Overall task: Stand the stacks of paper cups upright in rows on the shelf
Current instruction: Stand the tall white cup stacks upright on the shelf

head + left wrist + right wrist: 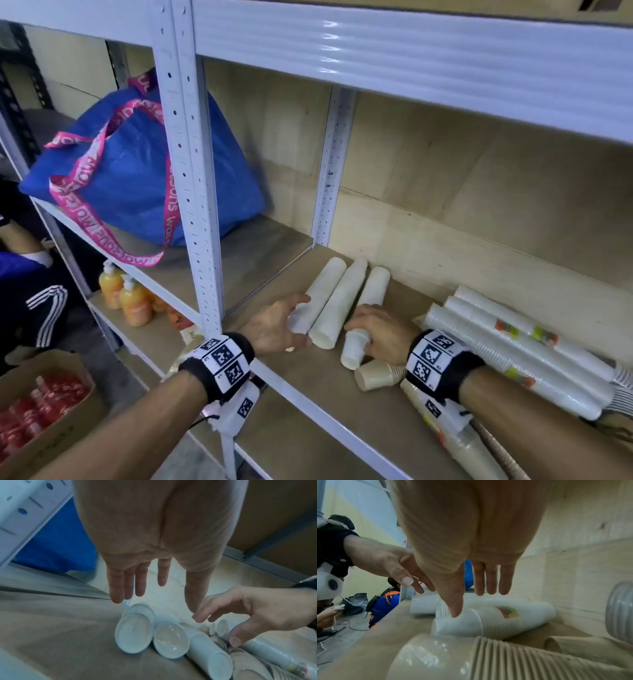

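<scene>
cup stacks: three long white sleeves lie flat side by side on the shelf board (301,387), all on their sides, none standing
left stack (317,294): plain white, wrapped in clear film, near end under the left hand
middle stack (337,306): ribbed with cup rims, open mouth facing the camera
right stack (364,308): white, its near cups poke out below the right hand
left hand (274,327): sits over the left stack's near end; wrist view shows the fingers straight and spread above the cups, so not really gripping
right hand (380,330): draped over the right stack, fingers loosely bent; thumb tip touches a cup in the wrist view
more cups: a tan stack (376,373) near the right wrist, plus printed film-wrapped sleeves (513,353) piled further right
next bay: a blue bag (137,171) with pink straps
</scene>
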`<state>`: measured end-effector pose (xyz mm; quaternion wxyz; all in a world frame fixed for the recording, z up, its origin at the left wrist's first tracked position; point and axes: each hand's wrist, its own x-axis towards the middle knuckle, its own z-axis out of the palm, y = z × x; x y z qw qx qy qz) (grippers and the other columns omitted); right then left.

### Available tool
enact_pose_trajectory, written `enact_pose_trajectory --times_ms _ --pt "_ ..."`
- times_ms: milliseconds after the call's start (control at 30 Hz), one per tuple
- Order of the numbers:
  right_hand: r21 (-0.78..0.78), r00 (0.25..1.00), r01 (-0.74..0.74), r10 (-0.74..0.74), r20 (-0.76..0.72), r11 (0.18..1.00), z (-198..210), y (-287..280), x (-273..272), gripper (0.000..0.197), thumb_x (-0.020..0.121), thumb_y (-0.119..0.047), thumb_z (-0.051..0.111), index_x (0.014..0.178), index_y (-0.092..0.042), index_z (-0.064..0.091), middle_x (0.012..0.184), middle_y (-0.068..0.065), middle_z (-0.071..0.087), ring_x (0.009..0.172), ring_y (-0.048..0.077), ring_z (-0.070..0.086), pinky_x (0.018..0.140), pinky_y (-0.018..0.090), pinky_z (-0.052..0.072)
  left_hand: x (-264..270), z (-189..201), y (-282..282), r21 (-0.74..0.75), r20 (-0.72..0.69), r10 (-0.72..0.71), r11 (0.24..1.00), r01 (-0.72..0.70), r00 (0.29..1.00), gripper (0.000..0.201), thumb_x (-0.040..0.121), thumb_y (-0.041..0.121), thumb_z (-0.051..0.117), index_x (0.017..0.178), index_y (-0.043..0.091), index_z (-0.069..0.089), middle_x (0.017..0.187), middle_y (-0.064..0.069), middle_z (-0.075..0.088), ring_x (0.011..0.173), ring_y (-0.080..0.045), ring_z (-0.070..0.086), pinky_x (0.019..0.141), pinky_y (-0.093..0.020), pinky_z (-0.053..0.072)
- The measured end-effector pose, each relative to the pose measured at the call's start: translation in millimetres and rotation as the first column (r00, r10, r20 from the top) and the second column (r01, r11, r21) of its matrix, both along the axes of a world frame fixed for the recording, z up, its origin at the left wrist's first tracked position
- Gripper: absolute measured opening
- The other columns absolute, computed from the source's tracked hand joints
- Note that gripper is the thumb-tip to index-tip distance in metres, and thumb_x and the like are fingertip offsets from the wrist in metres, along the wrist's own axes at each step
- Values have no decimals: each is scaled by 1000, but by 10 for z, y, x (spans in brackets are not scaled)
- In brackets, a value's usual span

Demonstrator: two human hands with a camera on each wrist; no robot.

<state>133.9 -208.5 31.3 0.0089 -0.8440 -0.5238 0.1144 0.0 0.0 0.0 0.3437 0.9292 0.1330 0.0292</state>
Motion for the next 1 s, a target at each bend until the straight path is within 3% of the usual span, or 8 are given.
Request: enact_pose_trajectory --times_ms 167,367,500,700,900,1000 --pt "-71 1000 13 -11 28 997 -48 29 -21 42 84 -10 61 124 -23 63 124 0 49 117 18 50 100 37 43 30 -107 -4 -37 -57 51 998 -53 997 88 69 40 80 145 31 36 142 2 49 128 -14 50 102 -36 47" --pt "-97 995 -39 47 84 995 -64 63 -49 39 87 -15 61 124 -24 62 126 0 46 121 17 44 97 35 44 52 -211 -23 2 -78 96 995 -96 992 83 72 40 77 143 35 35 142 1 47 125 -18 51 99 -34 47" --pt "-135 976 -105 127 174 985 -115 129 -54 41 85 -19 63 125 -26 59 129 0 45 125 19 39 100 32 36 71 -239 -47 22 -77 107 994 -106 991 75 78 31 74 143 33 37 142 -3 46 124 -21 51 95 -29 47" --pt "-169 935 -165 208 286 972 -198 173 -24 43 78 -22 68 119 -22 55 125 1 49 119 23 44 102 32 31 100 -220 -92 52 -87 106 993 -102 991 70 86 19 65 146 29 33 143 -5 43 126 -23 49 93 -25 43" --pt "-128 930 -211 240 278 969 -139 140 -22 39 76 -21 66 113 -19 54 119 -1 55 115 21 48 102 32 32 117 -129 -106 65 -89 102 993 -97 991 71 85 17 64 148 27 33 145 -4 42 127 -22 49 92 -22 41" --pt "-58 934 -219 227 275 974 -80 97 -29 38 72 -21 65 108 -17 53 112 -1 58 109 21 51 98 31 37 146 -12 -108 78 -43 123 990 -119 991 69 83 18 65 145 29 37 142 -4 42 123 -22 52 93 -24 46"
